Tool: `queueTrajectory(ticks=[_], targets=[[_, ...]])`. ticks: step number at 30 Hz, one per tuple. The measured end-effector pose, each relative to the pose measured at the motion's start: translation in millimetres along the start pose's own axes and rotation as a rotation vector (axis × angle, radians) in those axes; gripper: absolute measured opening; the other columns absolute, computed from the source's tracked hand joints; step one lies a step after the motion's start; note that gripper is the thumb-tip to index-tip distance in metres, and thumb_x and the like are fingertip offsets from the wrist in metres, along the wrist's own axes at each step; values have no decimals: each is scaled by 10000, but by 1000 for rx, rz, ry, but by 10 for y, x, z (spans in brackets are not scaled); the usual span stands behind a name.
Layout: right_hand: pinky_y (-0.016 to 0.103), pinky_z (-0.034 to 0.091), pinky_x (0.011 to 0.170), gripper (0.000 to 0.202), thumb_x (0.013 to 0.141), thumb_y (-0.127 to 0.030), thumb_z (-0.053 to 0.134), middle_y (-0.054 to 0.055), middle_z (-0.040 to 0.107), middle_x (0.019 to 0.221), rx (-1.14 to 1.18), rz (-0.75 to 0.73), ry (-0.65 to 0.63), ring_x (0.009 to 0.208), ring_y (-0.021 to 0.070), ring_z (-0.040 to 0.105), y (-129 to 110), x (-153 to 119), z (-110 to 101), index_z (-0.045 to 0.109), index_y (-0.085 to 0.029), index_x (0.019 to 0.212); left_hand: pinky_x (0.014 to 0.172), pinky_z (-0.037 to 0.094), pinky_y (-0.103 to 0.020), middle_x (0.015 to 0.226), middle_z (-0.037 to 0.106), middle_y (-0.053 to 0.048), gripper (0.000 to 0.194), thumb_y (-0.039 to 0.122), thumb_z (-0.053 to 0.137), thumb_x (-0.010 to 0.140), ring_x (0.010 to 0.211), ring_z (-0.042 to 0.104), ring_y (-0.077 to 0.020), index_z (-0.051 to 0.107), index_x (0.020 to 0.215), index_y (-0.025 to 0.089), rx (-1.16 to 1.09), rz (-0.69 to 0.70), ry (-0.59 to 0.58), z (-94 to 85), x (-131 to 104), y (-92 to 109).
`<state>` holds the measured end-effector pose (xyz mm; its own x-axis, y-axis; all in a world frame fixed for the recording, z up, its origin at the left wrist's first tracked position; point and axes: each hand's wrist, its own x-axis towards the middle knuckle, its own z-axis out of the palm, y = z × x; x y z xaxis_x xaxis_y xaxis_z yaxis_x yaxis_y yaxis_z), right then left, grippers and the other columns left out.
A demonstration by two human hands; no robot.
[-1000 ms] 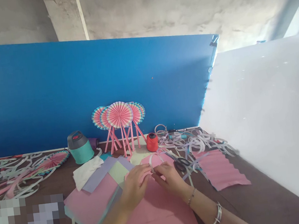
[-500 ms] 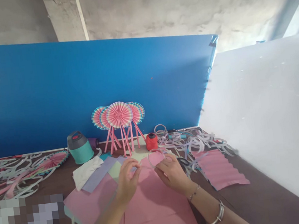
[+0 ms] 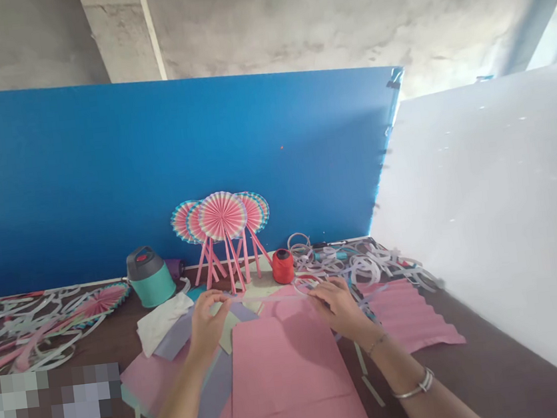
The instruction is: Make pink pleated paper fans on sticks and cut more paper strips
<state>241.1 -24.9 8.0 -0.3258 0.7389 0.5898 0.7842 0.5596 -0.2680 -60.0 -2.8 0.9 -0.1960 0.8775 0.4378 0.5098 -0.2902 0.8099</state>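
Between my hands a thin pale strip (image 3: 273,297) stretches across above pink paper sheets (image 3: 287,369). My left hand (image 3: 211,316) pinches its left end. My right hand (image 3: 333,300) pinches the other end, where the strip curls into a small loop by the fingers. Beneath and to the left lie purple sheets (image 3: 212,394) and a pale green sheet (image 3: 228,332). Just beyond the hands stands a red spool (image 3: 283,267). Bracelets circle my right wrist.
Pink pleated fans (image 3: 222,215) stand on crossed legs against the blue panel (image 3: 103,168). A teal and grey container (image 3: 150,277) and white cloth (image 3: 163,323) sit left. Paper strips (image 3: 366,267) and a wavy pink sheet (image 3: 408,315) lie right.
My hands have moved apart, left hand leftward and right hand rightward, drawing the strip out between them. Its large loop has become smaller. More of the pink, purple and green sheets shows.
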Motion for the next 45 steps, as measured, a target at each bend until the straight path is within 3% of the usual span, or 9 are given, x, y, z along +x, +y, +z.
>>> queueTrajectory(ticks=[5, 9, 15, 23, 27, 34, 45], targets=[[418, 327, 932, 227, 871, -166, 437, 26, 701, 822, 19, 44, 16, 769, 181, 631, 83, -12, -14, 653, -236, 878, 881, 435, -376, 942, 619, -50, 211, 404, 567, 713, 934, 582, -226, 631, 664, 209, 23, -3, -33, -42, 42, -68], [394, 343, 906, 258, 839, -136, 436, 21, 710, 797, 38, 82, -67, 751, 176, 634, 156, -34, -20, 674, -236, 831, 762, 456, -328, 825, 648, -35, 218, 409, 586, 664, 800, 596, -210, 626, 606, 203, 64, -39, -213, -126, 85, -39], [372, 361, 866, 302, 778, -100, 427, 15, 719, 756, -19, 135, -196, 730, 184, 636, 199, -62, -3, 692, -242, 742, 653, 425, -285, 696, 652, -22, 217, 381, 551, 628, 726, 593, -210, 649, 590, 191, 151, -218, -418, -172, 81, 18], [357, 361, 793, 294, 740, -95, 444, 14, 697, 650, -104, 171, -293, 656, 185, 615, 184, -72, 49, 684, -241, 654, 559, 406, -260, 615, 643, -7, 177, 328, 567, 606, 644, 598, -204, 667, 599, 182, 182, -300, -474, -158, 15, -50], [351, 347, 819, 284, 744, -102, 454, 22, 700, 668, -113, 193, -302, 700, 191, 626, 159, -72, 62, 690, -237, 659, 507, 367, -249, 537, 598, 9, 151, 314, 563, 591, 593, 570, -192, 634, 544, 189, 199, -308, -483, -144, 6, -67], [318, 323, 851, 281, 765, -134, 439, 26, 703, 720, -128, 296, -428, 771, 183, 616, 74, -12, -23, 698, -221, 699, 487, 324, -243, 485, 542, 21, 142, 301, 550, 585, 555, 535, -172, 607, 529, 184, 228, -318, -489, -108, 7, -101], [316, 315, 830, 293, 769, -135, 422, 24, 697, 722, -117, 309, -428, 759, 183, 606, 74, -6, -17, 690, -220, 683, 490, 328, -247, 483, 528, 22, 171, 317, 549, 600, 531, 526, -168, 640, 571, 175, 232, -318, -478, -111, 8, -124]])
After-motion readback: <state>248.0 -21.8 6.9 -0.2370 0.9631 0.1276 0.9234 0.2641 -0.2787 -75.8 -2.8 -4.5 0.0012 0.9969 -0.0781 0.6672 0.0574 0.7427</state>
